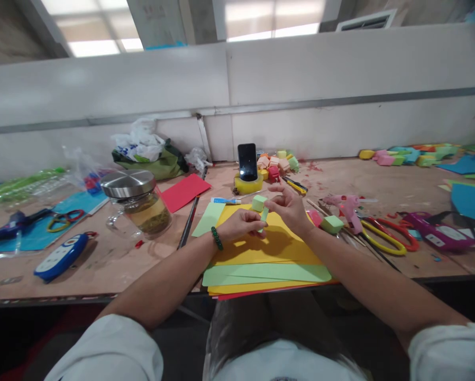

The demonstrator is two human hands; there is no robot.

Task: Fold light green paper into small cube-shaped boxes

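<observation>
Between my two hands is a small light green paper strip [264,214], held above the yellow paper. My left hand [243,223], with a green bead bracelet at the wrist, pinches its lower end. My right hand [290,208] has thumb and forefinger closed at the strip's upper end. Just behind the fingers sits a light green paper cube [258,202]; I cannot tell whether a finger touches it. Under both hands lies a stack of yellow paper sheets [297,248], with light green sheets [261,274] along the front edge.
A glass tea jug [148,211] and red card [185,190] stand left. A phone [247,161] leans on a tape roll [248,184]. Folded paper shapes [275,163] are piled behind. On the right are another green cube [331,224], a pink glue gun [350,211] and scissors [384,241].
</observation>
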